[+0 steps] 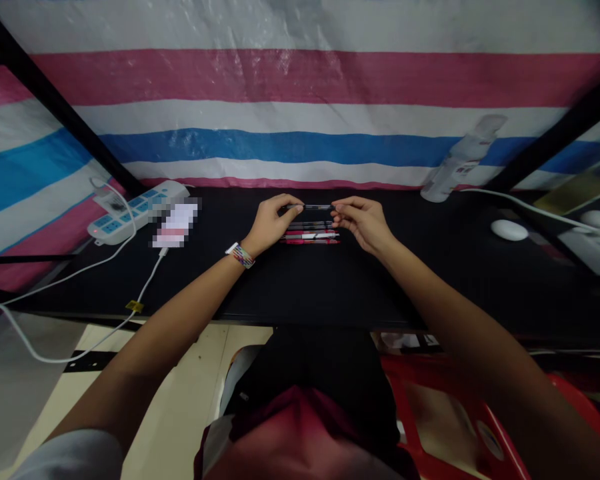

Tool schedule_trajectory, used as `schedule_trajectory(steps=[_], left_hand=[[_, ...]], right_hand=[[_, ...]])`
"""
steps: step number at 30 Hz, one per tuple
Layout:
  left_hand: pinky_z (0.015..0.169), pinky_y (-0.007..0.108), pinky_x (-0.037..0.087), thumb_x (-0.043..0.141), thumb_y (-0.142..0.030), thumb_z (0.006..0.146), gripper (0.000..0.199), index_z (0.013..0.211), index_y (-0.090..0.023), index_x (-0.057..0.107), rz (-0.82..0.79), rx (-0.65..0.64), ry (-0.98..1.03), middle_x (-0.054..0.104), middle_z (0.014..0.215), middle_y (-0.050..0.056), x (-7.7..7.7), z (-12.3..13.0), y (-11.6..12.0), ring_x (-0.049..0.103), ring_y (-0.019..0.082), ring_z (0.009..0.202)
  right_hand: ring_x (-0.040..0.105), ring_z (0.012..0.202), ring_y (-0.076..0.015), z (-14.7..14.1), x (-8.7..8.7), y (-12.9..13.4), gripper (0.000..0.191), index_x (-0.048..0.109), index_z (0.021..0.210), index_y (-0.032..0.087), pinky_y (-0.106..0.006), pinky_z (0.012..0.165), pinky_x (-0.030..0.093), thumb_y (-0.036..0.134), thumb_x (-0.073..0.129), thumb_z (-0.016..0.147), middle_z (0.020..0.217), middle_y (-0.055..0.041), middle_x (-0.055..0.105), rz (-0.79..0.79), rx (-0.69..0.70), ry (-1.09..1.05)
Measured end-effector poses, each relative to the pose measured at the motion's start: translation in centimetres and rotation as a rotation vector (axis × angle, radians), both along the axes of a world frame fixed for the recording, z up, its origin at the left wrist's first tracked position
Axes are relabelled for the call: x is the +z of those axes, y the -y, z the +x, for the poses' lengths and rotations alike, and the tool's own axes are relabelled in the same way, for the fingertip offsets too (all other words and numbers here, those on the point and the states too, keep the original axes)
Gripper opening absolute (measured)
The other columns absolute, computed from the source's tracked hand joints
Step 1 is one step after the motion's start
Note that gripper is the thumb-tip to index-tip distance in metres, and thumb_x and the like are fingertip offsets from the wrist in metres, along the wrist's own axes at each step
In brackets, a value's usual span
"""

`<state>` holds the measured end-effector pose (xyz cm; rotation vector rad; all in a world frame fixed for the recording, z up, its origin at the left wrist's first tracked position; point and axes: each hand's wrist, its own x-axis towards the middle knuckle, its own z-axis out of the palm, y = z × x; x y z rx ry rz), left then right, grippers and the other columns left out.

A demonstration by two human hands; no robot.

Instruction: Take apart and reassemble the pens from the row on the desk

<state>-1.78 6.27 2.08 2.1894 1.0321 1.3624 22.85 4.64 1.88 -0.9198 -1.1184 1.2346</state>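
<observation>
Between my two hands lies a dark pen (317, 207), held level by its ends. My left hand (274, 223) pinches its left end between thumb and fingers. At the right end, the thumb and fingertips of my right hand (363, 221) are closed on it. Just nearer to me, more pens lie side by side on the black table (300, 287): dark pens (313, 226), a white and red pen (314, 235) and a red pen (313, 241). My hands partly cover the ends of this row. A woven band is on my left wrist.
To the left are a white power strip (113, 229) with cables and a blurred-out phone (176, 225) on a charging cord. A clear bottle (457, 163) stands back right. Nearby lie a white oval object (509, 230) and a cable (525, 199). Striped sheeting (280, 80) hangs behind the table.
</observation>
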Motion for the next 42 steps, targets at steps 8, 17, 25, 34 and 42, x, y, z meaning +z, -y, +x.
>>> schedule_trajectory(steps=[8, 17, 25, 34, 42], left_hand=[[0.075, 0.031, 0.052, 0.071, -0.032, 0.1, 0.018, 0.103, -0.02, 0.084, -0.106, -0.06, 0.061, 0.083, 0.093, 0.005, -0.1, -0.1, -0.3, 0.072, 0.019, 0.084], [0.06, 0.029, 0.042, 0.064, -0.047, 0.108, 0.039, 0.087, -0.019, 0.082, -0.213, -0.004, 0.115, 0.059, 0.06, -0.001, -0.6, 0.3, 0.0, 0.054, 0.014, 0.056], [0.068, 0.029, 0.052, 0.06, -0.056, 0.11, 0.054, 0.073, -0.019, 0.075, -0.157, -0.002, 0.125, 0.07, 0.068, 0.004, -0.3, -0.1, -0.8, 0.064, 0.015, 0.065], [0.065, 0.026, 0.055, 0.078, -0.033, 0.097, 0.022, 0.116, -0.024, 0.075, -0.119, -0.053, 0.235, 0.074, 0.095, 0.003, -0.7, -0.4, -1.6, 0.067, 0.012, 0.068], [0.061, 0.025, 0.052, 0.081, -0.041, 0.096, 0.021, 0.102, -0.022, 0.074, -0.198, -0.027, 0.229, 0.069, 0.08, 0.001, -0.3, -0.4, -1.1, 0.063, 0.011, 0.063]], right_hand=[[0.071, 0.07, -0.0162, 0.1, -0.3, -0.1, 0.01, 0.083, 0.087, 0.017, -0.039, 0.079, 0.071, 0.021, 0.09, 0.082, 0.076, -0.0046, 0.075, 0.023, -0.011, -0.006], [0.072, 0.073, -0.0167, -0.5, -0.4, -0.1, 0.012, 0.083, 0.089, 0.018, -0.039, 0.081, 0.072, 0.021, 0.09, 0.08, 0.076, -0.0038, 0.075, 0.004, -0.019, -0.029], [0.072, 0.073, -0.0158, -0.1, 0.1, -0.1, 0.014, 0.082, 0.089, 0.019, -0.037, 0.082, 0.072, 0.024, 0.091, 0.08, 0.079, -0.0035, 0.076, -0.028, -0.011, -0.053], [0.071, 0.073, -0.015, 0.3, 0.4, -0.3, 0.01, 0.079, 0.088, 0.018, -0.036, 0.084, 0.072, 0.021, 0.088, 0.083, 0.079, -0.0035, 0.075, -0.061, -0.039, -0.095], [0.07, 0.071, -0.0147, 0.3, 0.7, -0.1, 0.011, 0.078, 0.087, 0.019, -0.035, 0.082, 0.071, 0.021, 0.089, 0.084, 0.079, -0.0034, 0.075, -0.081, -0.032, -0.098]])
